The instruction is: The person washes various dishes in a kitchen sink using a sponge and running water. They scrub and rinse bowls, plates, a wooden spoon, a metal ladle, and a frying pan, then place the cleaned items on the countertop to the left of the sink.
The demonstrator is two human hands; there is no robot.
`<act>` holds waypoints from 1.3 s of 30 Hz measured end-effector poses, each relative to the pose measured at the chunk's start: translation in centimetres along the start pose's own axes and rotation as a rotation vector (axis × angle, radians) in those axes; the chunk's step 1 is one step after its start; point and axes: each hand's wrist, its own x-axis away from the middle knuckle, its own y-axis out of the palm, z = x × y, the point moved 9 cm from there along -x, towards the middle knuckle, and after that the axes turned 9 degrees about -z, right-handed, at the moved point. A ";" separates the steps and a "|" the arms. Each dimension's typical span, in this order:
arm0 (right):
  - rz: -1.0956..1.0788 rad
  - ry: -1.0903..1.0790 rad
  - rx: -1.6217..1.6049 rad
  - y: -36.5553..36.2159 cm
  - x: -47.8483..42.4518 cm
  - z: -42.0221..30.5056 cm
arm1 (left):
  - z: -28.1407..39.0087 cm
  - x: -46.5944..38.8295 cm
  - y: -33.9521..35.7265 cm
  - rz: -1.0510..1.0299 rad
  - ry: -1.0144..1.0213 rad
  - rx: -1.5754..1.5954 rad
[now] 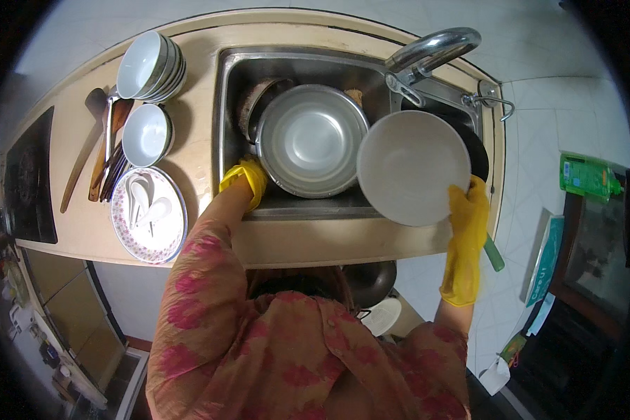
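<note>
My right hand (467, 215), in a yellow rubber glove, grips the lower right rim of a large pale round plate (413, 168). The plate hangs over the right part of the sink and the counter's front edge. A metal basin (312, 139) sits in the larger bowl of the stainless steel sink (304, 215). My left hand (245, 181), gloved in yellow too, reaches into the sink at the basin's left side; its fingers are hidden. Behind the basin, a curved brownish vessel (254, 107) leans near the sink's left wall.
Left of the sink stand stacked bowls (142, 65), a shorter bowl stack (144, 136), a floral plate (121, 226) with white spoons, and wooden utensils (79, 168). A chrome faucet (436, 47) arches over the sink's back right. A dark pan (475, 149) shows behind the pale plate.
</note>
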 end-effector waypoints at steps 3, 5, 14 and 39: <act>-0.037 -0.208 0.032 4.5 -0.8 -4.8 | -5.9 -6.9 7.6 0.097 -0.060 0.337; -0.090 -0.134 0.042 7.1 -1.3 -6.8 | -4.9 -5.6 7.3 0.068 -0.088 0.428; -0.064 -0.297 0.421 18.4 -6.0 -7.7 | 2.1 9.9 -7.2 -0.207 0.009 -0.008; -0.364 -0.052 0.371 32.3 -9.8 -0.1 | 1.3 3.8 -9.9 0.480 0.007 1.008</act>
